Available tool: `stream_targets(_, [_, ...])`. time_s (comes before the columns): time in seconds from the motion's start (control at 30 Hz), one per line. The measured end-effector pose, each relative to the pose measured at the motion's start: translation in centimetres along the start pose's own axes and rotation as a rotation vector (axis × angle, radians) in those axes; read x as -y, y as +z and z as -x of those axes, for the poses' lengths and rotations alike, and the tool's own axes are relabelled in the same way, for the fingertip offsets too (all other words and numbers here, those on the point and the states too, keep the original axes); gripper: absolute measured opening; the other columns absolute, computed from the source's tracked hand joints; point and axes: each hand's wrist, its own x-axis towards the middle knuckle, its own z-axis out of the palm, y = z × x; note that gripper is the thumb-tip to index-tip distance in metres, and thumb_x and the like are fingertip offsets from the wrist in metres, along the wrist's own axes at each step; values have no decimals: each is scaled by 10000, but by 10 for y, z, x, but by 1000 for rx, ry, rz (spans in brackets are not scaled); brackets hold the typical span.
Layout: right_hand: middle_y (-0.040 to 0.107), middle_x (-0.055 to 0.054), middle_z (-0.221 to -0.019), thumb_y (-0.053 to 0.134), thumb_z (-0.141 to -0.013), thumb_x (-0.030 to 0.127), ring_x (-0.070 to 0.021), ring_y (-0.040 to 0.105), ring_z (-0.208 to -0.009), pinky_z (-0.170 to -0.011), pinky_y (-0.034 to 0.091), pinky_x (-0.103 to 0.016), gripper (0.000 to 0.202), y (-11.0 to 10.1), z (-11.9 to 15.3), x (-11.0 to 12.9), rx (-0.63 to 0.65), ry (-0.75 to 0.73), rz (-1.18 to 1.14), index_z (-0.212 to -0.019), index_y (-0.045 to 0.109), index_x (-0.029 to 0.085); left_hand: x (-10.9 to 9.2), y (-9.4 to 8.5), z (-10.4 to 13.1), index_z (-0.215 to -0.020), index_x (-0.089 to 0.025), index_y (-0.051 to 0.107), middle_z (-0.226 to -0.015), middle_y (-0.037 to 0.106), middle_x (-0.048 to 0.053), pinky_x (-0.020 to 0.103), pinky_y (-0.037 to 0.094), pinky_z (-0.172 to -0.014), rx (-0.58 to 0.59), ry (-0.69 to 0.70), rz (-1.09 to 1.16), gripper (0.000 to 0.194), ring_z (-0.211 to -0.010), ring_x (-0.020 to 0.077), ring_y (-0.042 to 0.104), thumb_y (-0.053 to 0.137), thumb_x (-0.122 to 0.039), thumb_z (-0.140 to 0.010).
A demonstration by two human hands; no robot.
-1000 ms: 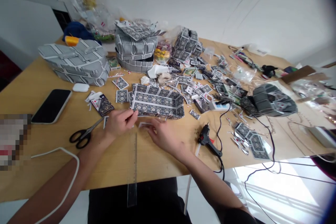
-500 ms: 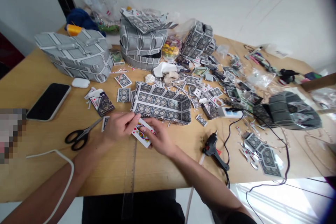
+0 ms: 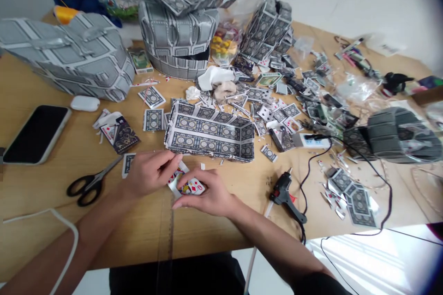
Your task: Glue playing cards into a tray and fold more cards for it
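Between my hands is a playing card [image 3: 191,186] with a red and yellow court figure, its face up and its surface bent. My left hand [image 3: 149,170] pinches the card's upper left part. Thumb and fingers of my right hand [image 3: 211,192] close round its right side. Just beyond them an open rectangular box made of patterned cards [image 3: 211,131] lies on the table. A clear ruler [image 3: 166,235] runs from beneath the card past the table's front edge. Black scissors [image 3: 92,185] lie left of my left hand.
A glue gun [image 3: 284,193] with its cable lies at right. Woven card bags [image 3: 83,55] stand at the back. Card scraps [image 3: 277,113] spread beyond the box and rightward. A phone [image 3: 37,133] lies far left, and a power strip [image 3: 313,141] sits right of the box.
The card, flat before, is now bent in my hands. My right thumb has moved down to its lower edge. The camera view has shifted, making the back items appear higher and larger.
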Motion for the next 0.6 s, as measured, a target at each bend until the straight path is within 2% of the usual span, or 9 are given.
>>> stream_targets(0.2, [716,4,-844,1014,-643,396,-130,630,-698,-682,543,-261,518,-4,-8,7,190,254,-489,-1019,728,184,0,-1,1,-728,-205,649,-546,594,-56,251,369,-494,21,-23,24,295,-452,78,494,633,-245,-1020])
stream_targets(0.33, [744,-4,-876,1021,-640,340,-124,651,-720,-726,558,-269,531,-6,-10,6,168,302,-563,-1062,743,179,1,-3,1,-730,-202,659,-557,620,-38,258,381,-499,47,-36,34,308,-462,89,527,601,-248,-1028])
stream_targets(0.43, [755,-1,-855,1030,-623,303,-120,661,-707,-718,564,-262,493,-6,-9,3,134,318,-599,-1019,766,178,2,-5,2,-766,-198,671,-627,684,-7,261,416,-528,98,-47,121,281,-515,107,588,574,-245,-1026])
stream_targets(0.6, [761,1,-768,1019,-651,378,-145,721,-645,-629,588,-256,432,-9,-9,0,149,418,-653,-952,779,181,6,-7,5,-823,-203,684,-660,677,28,300,441,-558,243,-66,311,308,-553,150,582,544,-398,-1016])
